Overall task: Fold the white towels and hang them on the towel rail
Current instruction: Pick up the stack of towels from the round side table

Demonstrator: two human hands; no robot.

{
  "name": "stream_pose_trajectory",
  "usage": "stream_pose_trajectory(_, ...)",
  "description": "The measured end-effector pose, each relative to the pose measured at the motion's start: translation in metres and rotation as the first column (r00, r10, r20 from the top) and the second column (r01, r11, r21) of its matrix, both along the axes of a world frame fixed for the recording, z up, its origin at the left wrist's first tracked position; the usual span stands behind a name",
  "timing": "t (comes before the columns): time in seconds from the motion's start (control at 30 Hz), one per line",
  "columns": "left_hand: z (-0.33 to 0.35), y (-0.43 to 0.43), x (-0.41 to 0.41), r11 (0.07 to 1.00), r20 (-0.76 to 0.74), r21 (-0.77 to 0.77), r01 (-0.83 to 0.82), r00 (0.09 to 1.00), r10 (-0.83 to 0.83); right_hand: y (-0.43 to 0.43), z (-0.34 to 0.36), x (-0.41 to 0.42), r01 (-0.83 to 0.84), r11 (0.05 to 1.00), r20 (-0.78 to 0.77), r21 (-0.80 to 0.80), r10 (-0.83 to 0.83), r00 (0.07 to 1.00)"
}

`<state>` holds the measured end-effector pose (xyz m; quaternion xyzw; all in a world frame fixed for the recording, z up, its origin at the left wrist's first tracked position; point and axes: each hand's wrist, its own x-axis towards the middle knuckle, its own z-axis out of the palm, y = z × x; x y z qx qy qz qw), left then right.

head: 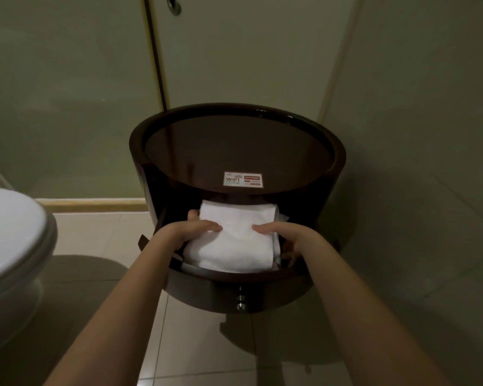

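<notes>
The white towels (234, 243) lie as a folded stack inside the open drawer (234, 288) of a round dark wooden bench (338, 151), the top fold facing up and the rounded folded edge toward the drawer front. They look soft, thick and light, a pile that will sag and slide apart unless it is held from both sides at once. The layered loose edges show on the right of the stack, so that side is likely to fan open first. The best hold seems to be low on the two sides, with the thumbs pressing down on top to keep the layers together. That is about where the hands are. The left hand (198, 228) grips the left side of the stack, thumb laid across the top and fingers curled down beside it. The right hand (286, 236) grips the right side the same way, its fingers tucked down into the shadowed gap between towels and drawer wall. The drawer is a snug fit around the stack, so the lift probably has to go straight up and toward the person to clear the bench top overhanging the back. A wifi sticker (243, 179) sits on the bench top and a small metal knob (240, 305) on the drawer front. A white toilet (11, 232) stands to the left on the pale tiled floor (101, 232). No towel rail is in view.
</notes>
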<state>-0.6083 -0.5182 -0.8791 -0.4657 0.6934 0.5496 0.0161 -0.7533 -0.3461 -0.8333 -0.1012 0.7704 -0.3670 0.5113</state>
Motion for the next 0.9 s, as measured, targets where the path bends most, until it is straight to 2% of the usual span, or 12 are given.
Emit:
stream_pose_trajectory(0.27,0.005,0.001,-0.001,1.0,-0.057,-0.017,-0.01,0.998,0.008,0.004,0.007,0.009,0.037,0.995,0.065,-0.095,-0.031,0.997)
stream_pose_trajectory(0.43,0.028,0.005,0.006,0.993,-0.028,0.11,-0.043,0.999,0.046,-0.001,0.004,0.008,0.146,0.981,0.121,-0.128,-0.131,0.984)
stream_pose_trajectory(0.47,0.035,0.014,0.002,0.988,-0.048,0.128,-0.082,0.995,0.089,-0.001,0.005,0.008,0.157,0.978,0.125,-0.14,-0.14,0.982)
stream_pose_trajectory(0.5,0.041,0.027,-0.006,0.964,-0.051,0.117,-0.239,0.968,0.246,-0.001,0.008,0.007,0.161,0.976,0.139,-0.144,-0.141,0.98)
stream_pose_trajectory(0.57,0.053,0.057,-0.013,0.769,-0.067,-0.076,-0.635,0.772,0.632,0.001,0.011,0.004,0.172,0.978,0.196,-0.117,-0.147,0.97)
stream_pose_trajectory(0.6,0.073,0.071,-0.021,0.582,-0.208,0.003,-0.813,0.569,0.796,0.003,0.012,0.001,0.169,0.981,0.23,-0.092,-0.144,0.962)
stream_pose_trajectory(0.63,0.089,0.085,-0.03,0.438,-0.222,0.077,-0.896,0.413,0.883,0.004,0.014,-0.002,0.162,0.984,0.264,-0.078,-0.136,0.955)
stream_pose_trajectory(0.67,0.101,0.091,-0.038,0.299,-0.155,0.143,-0.944,0.277,0.948,0.005,0.016,-0.003,0.155,0.986,0.278,-0.068,-0.131,0.952)
stream_pose_trajectory(0.7,0.105,0.093,-0.047,0.156,-0.108,0.121,-0.98,0.144,0.984,0.007,0.019,-0.004,0.158,0.986,0.291,-0.062,-0.133,0.947)
stream_pose_trajectory(0.73,0.104,0.094,-0.044,0.06,-0.062,0.061,-0.996,0.057,0.996,0.008,0.021,-0.004,0.154,0.986,0.313,-0.064,-0.126,0.941)
stream_pose_trajectory(0.8,0.105,0.097,-0.043,-0.035,-0.017,-0.005,-0.999,-0.035,0.999,0.009,0.022,-0.005,0.15,0.986,0.373,-0.07,-0.113,0.921)
stream_pose_trajectory(0.9,0.104,0.101,-0.044,-0.019,-0.054,-0.082,-0.996,-0.015,0.998,0.013,0.023,-0.005,0.148,0.986,0.412,-0.079,-0.103,0.905)
